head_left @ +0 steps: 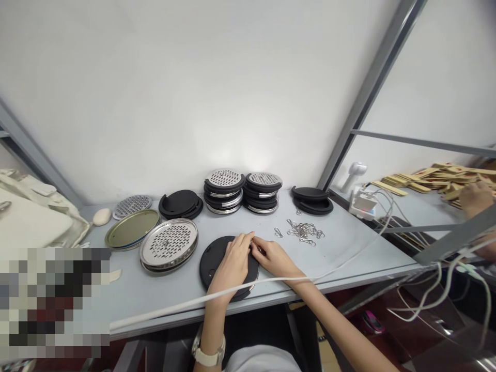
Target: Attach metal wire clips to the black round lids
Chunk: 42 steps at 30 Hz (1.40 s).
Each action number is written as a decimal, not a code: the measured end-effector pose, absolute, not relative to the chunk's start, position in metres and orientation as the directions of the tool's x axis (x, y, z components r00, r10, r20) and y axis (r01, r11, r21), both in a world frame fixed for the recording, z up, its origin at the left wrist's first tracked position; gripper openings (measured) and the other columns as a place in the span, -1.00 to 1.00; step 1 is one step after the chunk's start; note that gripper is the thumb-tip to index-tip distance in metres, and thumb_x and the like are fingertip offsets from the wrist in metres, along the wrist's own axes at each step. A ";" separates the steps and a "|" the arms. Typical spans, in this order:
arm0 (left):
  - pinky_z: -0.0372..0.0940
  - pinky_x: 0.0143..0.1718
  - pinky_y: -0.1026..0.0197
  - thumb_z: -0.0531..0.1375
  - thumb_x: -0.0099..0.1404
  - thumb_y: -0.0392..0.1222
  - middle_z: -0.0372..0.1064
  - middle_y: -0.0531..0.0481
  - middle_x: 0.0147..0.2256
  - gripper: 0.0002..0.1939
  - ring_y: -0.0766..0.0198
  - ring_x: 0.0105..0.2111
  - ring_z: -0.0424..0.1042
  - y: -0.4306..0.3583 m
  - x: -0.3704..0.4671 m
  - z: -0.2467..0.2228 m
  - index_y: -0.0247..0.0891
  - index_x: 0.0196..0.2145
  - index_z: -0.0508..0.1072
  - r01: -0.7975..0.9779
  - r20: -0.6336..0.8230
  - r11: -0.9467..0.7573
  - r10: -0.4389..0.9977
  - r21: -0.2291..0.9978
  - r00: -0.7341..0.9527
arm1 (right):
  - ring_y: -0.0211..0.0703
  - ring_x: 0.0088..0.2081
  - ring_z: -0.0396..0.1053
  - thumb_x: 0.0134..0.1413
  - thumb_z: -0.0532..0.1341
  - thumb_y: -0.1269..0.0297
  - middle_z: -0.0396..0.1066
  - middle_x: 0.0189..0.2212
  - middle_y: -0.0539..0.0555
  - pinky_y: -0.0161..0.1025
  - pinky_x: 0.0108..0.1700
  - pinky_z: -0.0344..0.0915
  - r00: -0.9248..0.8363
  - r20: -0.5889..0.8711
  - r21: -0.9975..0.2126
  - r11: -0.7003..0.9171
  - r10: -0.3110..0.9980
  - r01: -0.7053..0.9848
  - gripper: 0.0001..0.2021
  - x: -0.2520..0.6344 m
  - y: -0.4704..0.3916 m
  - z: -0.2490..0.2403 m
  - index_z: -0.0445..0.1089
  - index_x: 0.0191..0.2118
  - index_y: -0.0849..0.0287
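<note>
A black round disc [208, 258] with small holes lies on the table in front of me. My left hand [232, 263] rests over its right half, fingers together and gripping towards the far edge. At that same edge my right hand [273, 257] is closed in a pinch, its fingertips meeting those of the left. A small metallic glint shows between the fingertips, but the piece is mostly hidden. To the right of my hands lies a loose pile of small metal clips [304, 231], with a single clip [278, 232] apart from it.
Two stacks of black holders with perforated metal discs [225, 178] stand by the wall. More black discs [312, 199], a perforated plate [169, 244] and an olive lid [132, 229] lie around. A white cable [174, 308] crosses before my arms. A person's hand [476, 198] reaches among wooden sticks [430, 175].
</note>
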<state>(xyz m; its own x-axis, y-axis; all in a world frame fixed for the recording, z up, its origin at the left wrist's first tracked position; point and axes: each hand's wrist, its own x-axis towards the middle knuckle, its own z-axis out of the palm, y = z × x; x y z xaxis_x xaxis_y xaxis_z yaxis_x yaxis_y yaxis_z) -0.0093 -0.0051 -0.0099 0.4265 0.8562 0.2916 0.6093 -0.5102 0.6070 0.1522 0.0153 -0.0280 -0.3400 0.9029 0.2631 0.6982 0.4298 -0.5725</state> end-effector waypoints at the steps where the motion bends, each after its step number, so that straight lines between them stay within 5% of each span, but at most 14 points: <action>1: 0.06 0.19 0.01 -0.16 0.38 -0.36 0.20 -0.10 0.14 -0.53 0.23 0.16 0.16 -0.005 -0.009 -0.010 -0.15 0.21 0.11 0.609 0.289 -0.506 0.859 0.611 0.423 | -0.26 -0.52 0.27 0.24 -0.01 0.31 0.40 -0.51 0.01 -0.36 -0.43 0.09 -0.340 0.266 -0.574 0.432 0.902 0.696 -0.79 0.152 0.015 -0.028 0.35 -0.31 0.17; 42: 0.03 0.21 -0.01 -0.18 0.37 -0.37 0.20 -0.13 0.12 -0.53 0.20 0.14 0.19 -0.007 -0.008 -0.010 -0.17 0.20 0.11 0.619 0.257 -0.486 0.868 0.616 0.426 | -0.17 -0.43 0.40 0.25 -0.05 0.32 0.46 -0.39 0.07 -0.32 -0.34 0.20 -0.347 0.248 -0.591 0.425 0.904 0.685 -0.76 0.153 0.013 -0.026 0.31 -0.09 0.14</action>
